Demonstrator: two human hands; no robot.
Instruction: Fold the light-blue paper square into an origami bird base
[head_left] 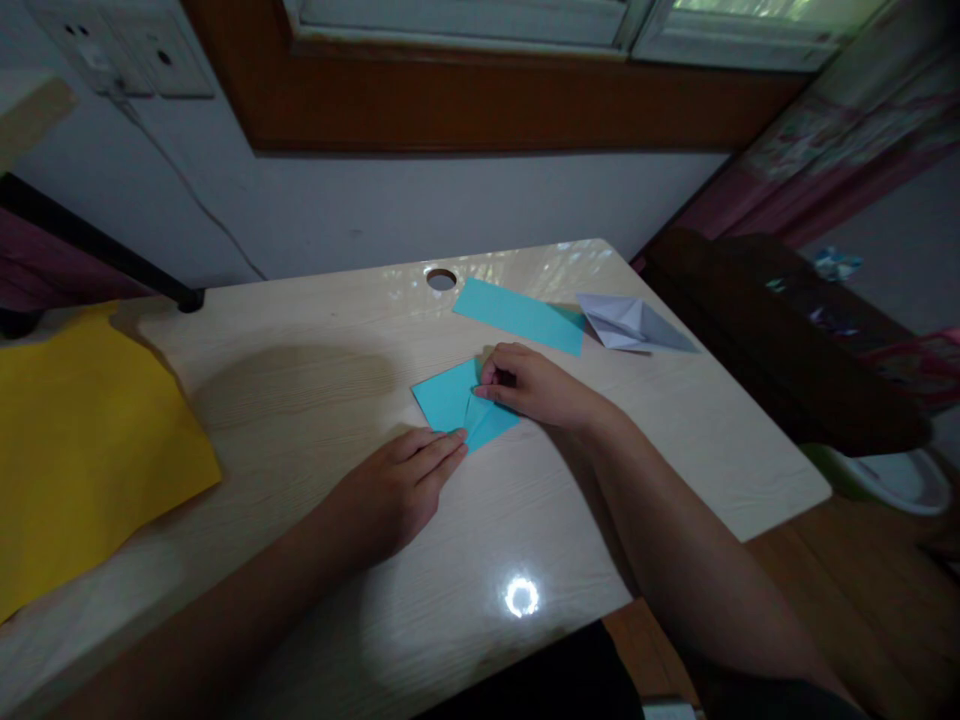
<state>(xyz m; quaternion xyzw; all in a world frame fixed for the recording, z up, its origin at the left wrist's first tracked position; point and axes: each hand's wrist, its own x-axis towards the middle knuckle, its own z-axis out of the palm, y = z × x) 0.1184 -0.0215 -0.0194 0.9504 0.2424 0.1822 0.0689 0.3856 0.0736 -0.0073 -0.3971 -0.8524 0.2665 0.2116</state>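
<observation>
A folded piece of turquoise paper (446,393) lies on the pale desk, with creases running across its middle. My left hand (420,480) rests at its lower left edge, fingers stretched out together and fingertips pressing on the paper. Over the paper's right side, my right hand (529,385) pinches a small flap or edge between thumb and fingers; the curled fingers hide part of it. Just beyond that hand lies a turquoise paper strip (517,315). Beside the strip's right end sits a folded white paper shape (630,322).
A large yellow sheet (90,450) covers the left part of the wood-grain desk (300,400). A round cable hole (441,279) is near the back edge. A black post (105,240) stands at the back left. Past the desk's right edge is a basin (892,480).
</observation>
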